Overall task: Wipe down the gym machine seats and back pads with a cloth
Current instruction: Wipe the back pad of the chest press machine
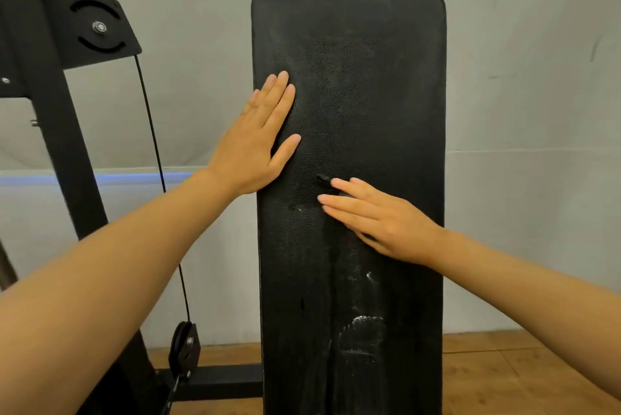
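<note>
On the upright black back pad (pixel 369 112), the left hand (pixel 255 142) at nine o'clock and right hand (pixel 379 216) at centre press flat, fingers straight, grasping nothing; its padded vinyl looks yielding, damp and probably slick, with no cloth visible.

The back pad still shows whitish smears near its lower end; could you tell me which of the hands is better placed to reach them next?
Probably the right hand: it lies flat lower on the back pad, closer to the whitish smears. The left hand rests higher, at the pad's left edge. No cloth is clearly visible.
</note>
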### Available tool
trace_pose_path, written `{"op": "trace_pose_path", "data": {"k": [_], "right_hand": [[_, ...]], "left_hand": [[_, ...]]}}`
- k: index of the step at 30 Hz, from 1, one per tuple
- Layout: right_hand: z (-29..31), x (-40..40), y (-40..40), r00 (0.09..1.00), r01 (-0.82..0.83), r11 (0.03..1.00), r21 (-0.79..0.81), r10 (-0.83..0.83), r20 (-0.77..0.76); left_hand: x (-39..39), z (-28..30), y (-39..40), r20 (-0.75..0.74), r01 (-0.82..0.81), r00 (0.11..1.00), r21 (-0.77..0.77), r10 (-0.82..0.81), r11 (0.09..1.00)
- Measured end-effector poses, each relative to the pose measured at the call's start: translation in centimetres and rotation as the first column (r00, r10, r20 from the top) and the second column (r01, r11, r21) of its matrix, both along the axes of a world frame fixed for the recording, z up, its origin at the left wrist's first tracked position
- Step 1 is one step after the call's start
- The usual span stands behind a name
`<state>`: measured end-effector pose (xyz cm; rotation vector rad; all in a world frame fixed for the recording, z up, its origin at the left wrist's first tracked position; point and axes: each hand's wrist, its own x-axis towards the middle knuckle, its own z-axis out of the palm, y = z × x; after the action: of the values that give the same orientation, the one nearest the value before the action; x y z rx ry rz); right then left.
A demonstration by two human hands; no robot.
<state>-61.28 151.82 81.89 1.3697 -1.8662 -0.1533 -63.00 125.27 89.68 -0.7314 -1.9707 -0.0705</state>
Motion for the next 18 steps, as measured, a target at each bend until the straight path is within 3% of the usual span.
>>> {"op": "trace_pose_path", "data": {"k": [5,9,13,18], "right_hand": [[1.1,-0.2,-5.7,0.999,-0.045,0.996,0.074,0.045,0.007],[1.2,0.3,-2.4,0.999,-0.013,0.996,0.085,0.010,0.037],[0.1,0.8,3.3,0.996,0.063,0.998,-0.009,-0.062,0.057],[0.1,0.6,1.3,0.998,0.066,0.998,0.019,-0.066,0.023]], "left_hand": [[0.0,0.9,-1.2,0.016,0.017,1.000,-0.109,-0.015,0.994],[-0.4,0.9,-1.7,-0.026,0.005,1.000,-0.164,-0.010,0.986],[-0.6,0.9,-1.8,-0.035,-0.015,0.999,-0.180,0.008,0.984],[-0.9,0.7,-1.6,-0.064,0.007,0.998,-0.174,-0.019,0.985]]}}
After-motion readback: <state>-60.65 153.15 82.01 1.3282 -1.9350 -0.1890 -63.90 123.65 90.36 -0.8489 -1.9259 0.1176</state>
